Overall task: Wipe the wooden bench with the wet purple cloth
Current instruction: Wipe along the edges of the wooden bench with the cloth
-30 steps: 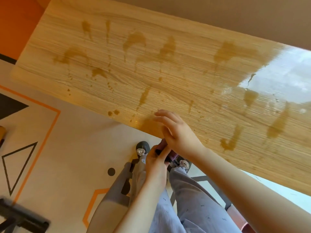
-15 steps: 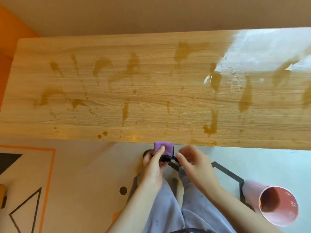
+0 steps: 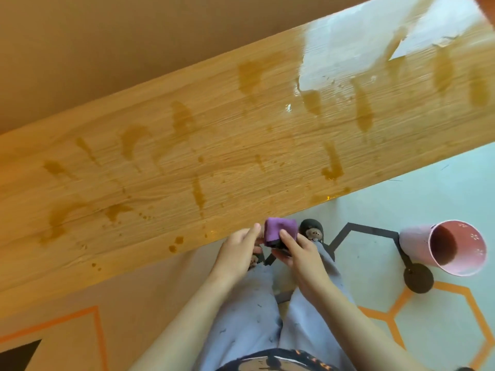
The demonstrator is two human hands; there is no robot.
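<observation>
The wooden bench (image 3: 227, 145) runs slantwise across the head view, its top marked with several brown wet streaks and drips. A folded purple cloth (image 3: 278, 231) is held just off the bench's near edge, above my legs. My left hand (image 3: 238, 250) pinches the cloth's left side. From the right, my right hand (image 3: 302, 253) grips it with the thumb on its front. Both hands hang in front of the bench edge and do not touch the wood.
A pink cup (image 3: 447, 247) lies on its side on the floor at the right, its mouth facing me. The floor (image 3: 401, 330) has orange and black hexagon lines. My slippers (image 3: 312, 230) sit under the bench edge. A glare patch covers the bench's far right.
The view has swung so the bench now slants. My right hand has closed onto the purple cloth, which both hands now hold; the cloth sits a little to the right of before.
</observation>
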